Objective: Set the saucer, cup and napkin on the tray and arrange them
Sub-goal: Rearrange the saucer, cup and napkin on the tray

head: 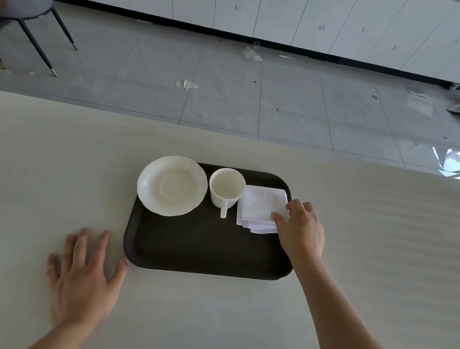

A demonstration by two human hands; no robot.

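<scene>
Seen from the head camera, a dark brown tray (206,248) sits on a pale table (388,256), with all three pieces of the setting lined up along the tray's far edge. A white saucer (172,185) occupies the tray's far left corner, its rim overhanging the tray's left edge. Just to its right stands an empty white cup (226,188), upright, its handle pointing toward the tray's near edge. A folded white napkin (260,209) lies in the tray's far right corner, just beside the cup. The right hand (302,231) reaches over the tray's right edge, thumb and fingers pinching the napkin's right side. The left hand (83,281) lies flat and spread wide on the table beside the tray's near left corner, its thumb tip touching that corner and holding nothing. Beyond the table, well past the tray, a grey tiled floor (234,92) carries scattered scraps of litter.
</scene>
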